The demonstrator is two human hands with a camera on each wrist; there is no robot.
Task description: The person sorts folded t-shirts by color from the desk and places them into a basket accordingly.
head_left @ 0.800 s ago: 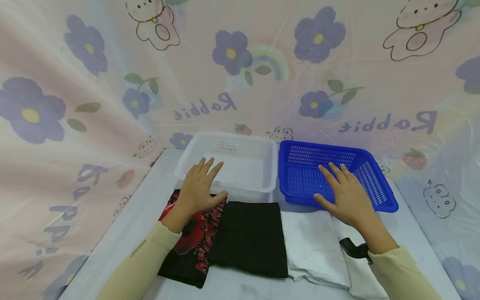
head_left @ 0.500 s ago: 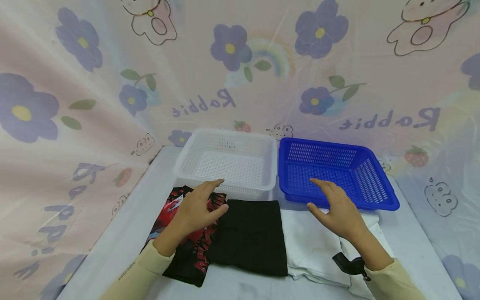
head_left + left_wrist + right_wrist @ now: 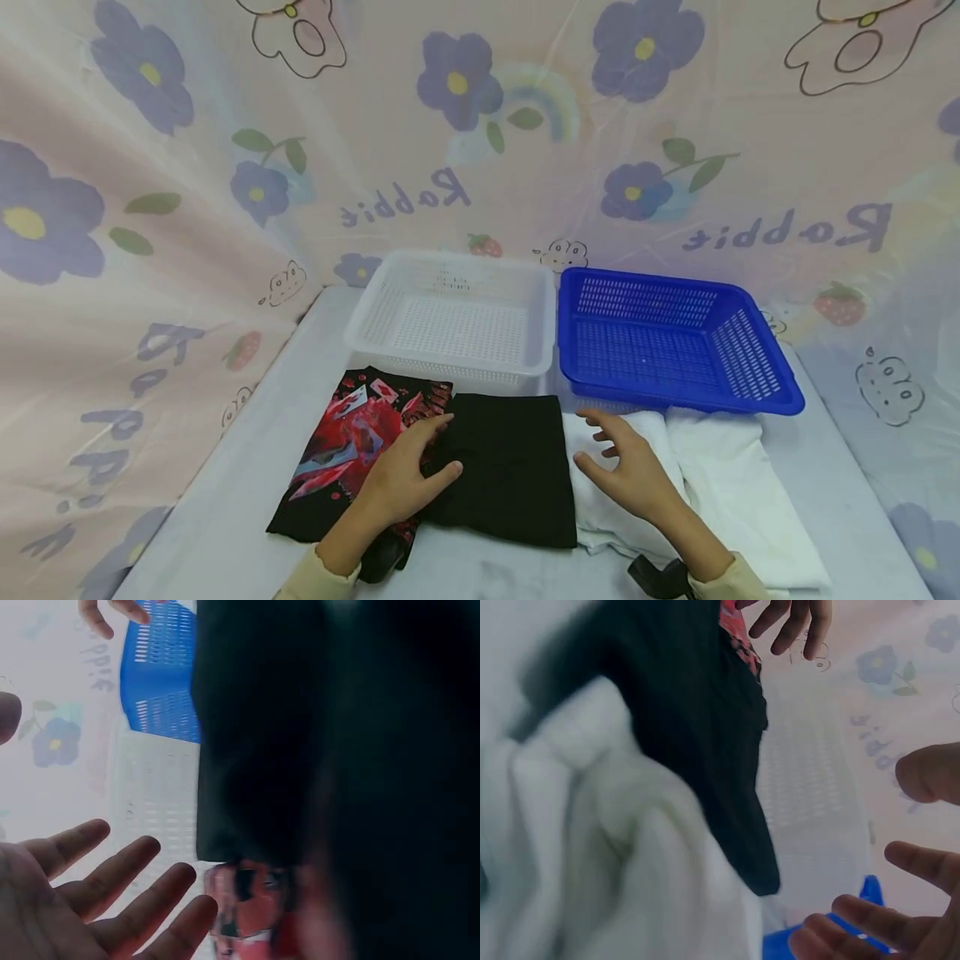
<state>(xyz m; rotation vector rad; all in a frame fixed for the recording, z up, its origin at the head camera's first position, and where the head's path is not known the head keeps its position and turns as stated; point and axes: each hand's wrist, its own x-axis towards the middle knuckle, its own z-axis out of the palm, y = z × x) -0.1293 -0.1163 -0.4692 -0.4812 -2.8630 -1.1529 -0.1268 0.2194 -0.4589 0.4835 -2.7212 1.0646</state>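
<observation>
My left hand (image 3: pixel 402 481) hovers with spread fingers over the seam between a black garment with a red print (image 3: pixel 352 433) and a plain black folded garment (image 3: pixel 510 475). Over a white folded garment (image 3: pixel 652 433) my right hand (image 3: pixel 630 471) is held with relaxed fingers, thumb toward the black one. Neither hand holds anything. In the left wrist view the left fingers (image 3: pixel 142 900) are extended beside the black cloth. The right wrist view shows the right fingers (image 3: pixel 870 922) apart from the cloth.
Behind the clothes stand a white basket (image 3: pixel 450 358) and a blue basket (image 3: pixel 675 400), side by side. Another white folded garment (image 3: pixel 750 500) lies at the right. A patterned curtain (image 3: pixel 525 183) rises behind the table (image 3: pixel 480 579).
Both hands have drawn back from over the baskets toward the folded clothes and closer together. The garments and baskets stay where they were; the head view has tilted slightly down.
</observation>
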